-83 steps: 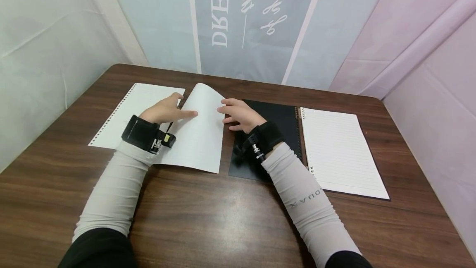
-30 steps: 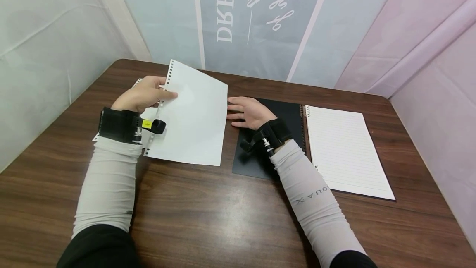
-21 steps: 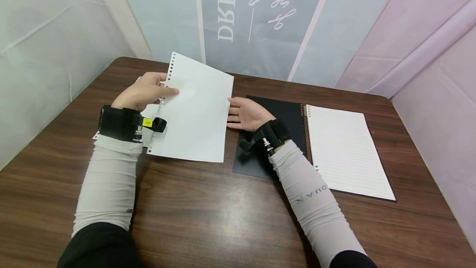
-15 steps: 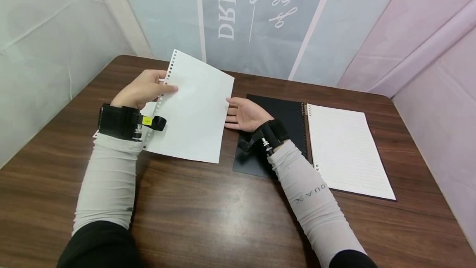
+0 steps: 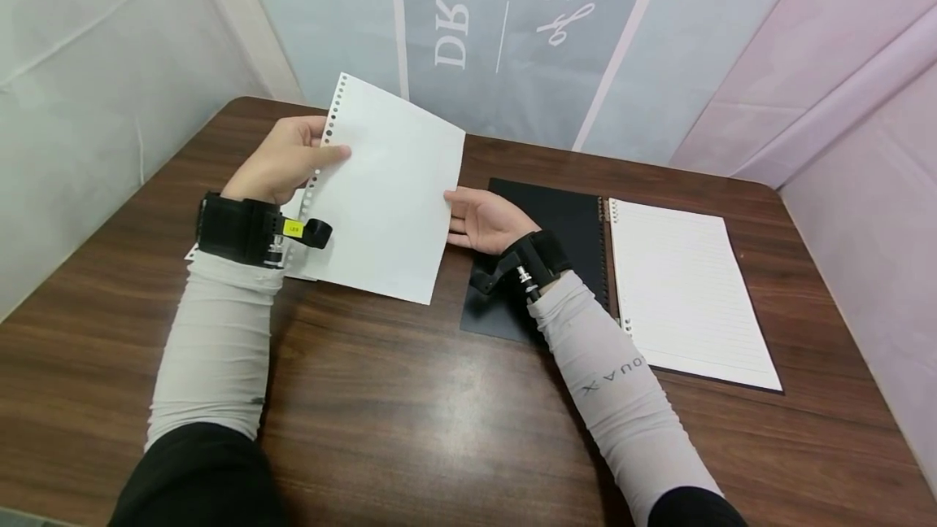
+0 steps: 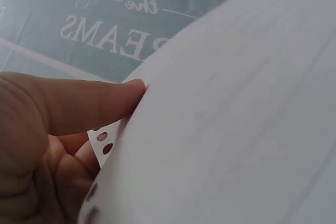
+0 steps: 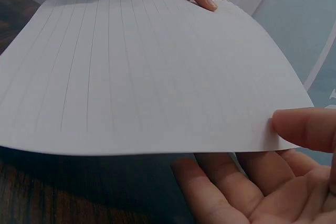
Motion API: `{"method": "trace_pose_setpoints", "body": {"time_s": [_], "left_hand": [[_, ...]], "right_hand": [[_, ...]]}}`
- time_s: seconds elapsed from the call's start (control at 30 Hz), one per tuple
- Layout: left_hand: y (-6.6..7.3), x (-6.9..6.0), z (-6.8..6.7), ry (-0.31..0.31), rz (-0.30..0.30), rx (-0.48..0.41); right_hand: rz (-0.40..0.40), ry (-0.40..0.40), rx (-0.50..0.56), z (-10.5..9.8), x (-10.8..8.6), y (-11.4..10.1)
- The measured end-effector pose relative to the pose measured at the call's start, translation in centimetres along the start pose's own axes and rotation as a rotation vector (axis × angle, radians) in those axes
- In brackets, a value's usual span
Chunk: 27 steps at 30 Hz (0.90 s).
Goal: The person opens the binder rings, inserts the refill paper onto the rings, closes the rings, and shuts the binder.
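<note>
My left hand pinches a white loose-leaf sheet by its hole-punched left edge, thumb on top. The sheet is raised off the table and tilted, and faint ruled lines show on it in the right wrist view. My right hand pinches the sheet's right edge, its thumb above and its other fingers beneath, palm up. Another punched sheet lies on the table behind the left hand, mostly hidden. Under and behind the right hand is the black cover of an open ring notebook, with its lined page at right.
The ring binding runs between the cover and the lined pages. Everything is on a dark wood table. A fabric backdrop with lettering hangs behind its far edge, and pale curtains stand at the sides.
The sheet was curled over near the table; it now stands raised with its punched edge at left. My left hand moved up and left, gripping that edge. My right hand now holds the opposite edge.
</note>
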<state>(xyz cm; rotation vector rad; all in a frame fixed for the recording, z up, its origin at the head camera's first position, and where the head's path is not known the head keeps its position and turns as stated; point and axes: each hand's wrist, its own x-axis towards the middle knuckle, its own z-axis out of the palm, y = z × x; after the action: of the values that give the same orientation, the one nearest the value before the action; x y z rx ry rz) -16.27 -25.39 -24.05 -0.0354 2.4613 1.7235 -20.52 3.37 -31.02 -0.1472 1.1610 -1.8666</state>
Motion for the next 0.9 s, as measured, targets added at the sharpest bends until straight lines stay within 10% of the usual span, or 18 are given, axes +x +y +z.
{"method": "trace_pose_setpoints", "body": {"time_s": [0.23, 0.9], "left_hand": [[0.0, 0.0, 0.1, 0.015, 0.003, -0.042], [-1.4, 0.5, 0.8, 0.020, -0.007, 0.280]], "right_hand": [[-0.087, 0.086, -0.109, 0.3, -0.2, -0.1], [-0.178, 0.345, -0.307, -0.3, -1.9, -1.5]]}}
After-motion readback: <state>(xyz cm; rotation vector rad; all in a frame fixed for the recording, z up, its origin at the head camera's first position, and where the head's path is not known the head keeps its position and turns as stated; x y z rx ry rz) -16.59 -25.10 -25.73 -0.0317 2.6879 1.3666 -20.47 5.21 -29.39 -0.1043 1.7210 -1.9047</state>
